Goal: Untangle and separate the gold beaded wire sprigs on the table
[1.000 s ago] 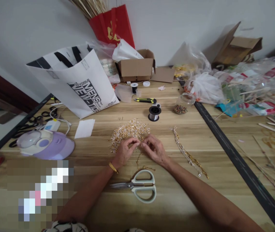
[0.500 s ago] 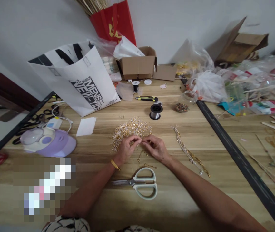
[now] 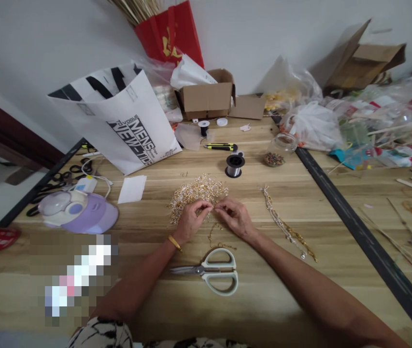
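My left hand is closed in a pinch at the front edge of a pile of gold and clear beads or links. Facing it, my right hand pinches too, the fingertips of both hands almost meeting. Whatever lies between the fingers is too small to make out. Just below them a thin gold chain trails onto the table; whether its upper end is in my fingers I cannot tell. Closer to me lie scissors with pale green handles. Silver and gold chains lie to the right of my right hand.
Beyond the pile stand a wire spool, a yellow-black utility knife and a jar of small beads. Left are a purple device, white paper and a large white bag. Plastic bags crowd the right back.
Both hands stay pinched together at the pile, the right fingertips slightly farther from the left ones. The whole view has shifted a little.
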The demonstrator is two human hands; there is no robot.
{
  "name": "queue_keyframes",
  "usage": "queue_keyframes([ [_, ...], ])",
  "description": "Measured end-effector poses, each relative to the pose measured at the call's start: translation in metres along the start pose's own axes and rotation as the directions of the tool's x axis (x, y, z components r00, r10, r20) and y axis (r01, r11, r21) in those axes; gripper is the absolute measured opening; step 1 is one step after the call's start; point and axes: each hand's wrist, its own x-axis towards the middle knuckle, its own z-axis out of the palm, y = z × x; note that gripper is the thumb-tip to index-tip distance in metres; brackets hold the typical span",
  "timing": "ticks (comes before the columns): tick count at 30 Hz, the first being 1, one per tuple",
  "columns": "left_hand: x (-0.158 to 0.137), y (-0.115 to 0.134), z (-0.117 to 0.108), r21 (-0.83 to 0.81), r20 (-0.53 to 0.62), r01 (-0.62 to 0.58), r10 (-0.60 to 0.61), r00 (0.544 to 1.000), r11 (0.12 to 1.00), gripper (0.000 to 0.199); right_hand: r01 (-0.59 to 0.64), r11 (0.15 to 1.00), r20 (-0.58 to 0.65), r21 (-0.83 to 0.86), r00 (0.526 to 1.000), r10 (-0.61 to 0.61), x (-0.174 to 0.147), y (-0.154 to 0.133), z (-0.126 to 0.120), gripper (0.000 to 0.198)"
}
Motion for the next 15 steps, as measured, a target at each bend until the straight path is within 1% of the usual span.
queue_keyframes([
  [6,0.0006,0.0013,-0.0007,-0.011,-0.001,0.017,-0.017,1.000,1.000,0.014,-0.056,0.998,0.011,0.000,0.998,0.056,-0.0016,-0.0005,0.0004,0.013],
  [15,0.0016,-0.0006,-0.0011,0.027,-0.011,0.004,-0.003,1.000,1.000,0.013,-0.046,0.999,0.016,-0.019,0.999,0.046,-0.0013,-0.0012,-0.0012,0.015],
])
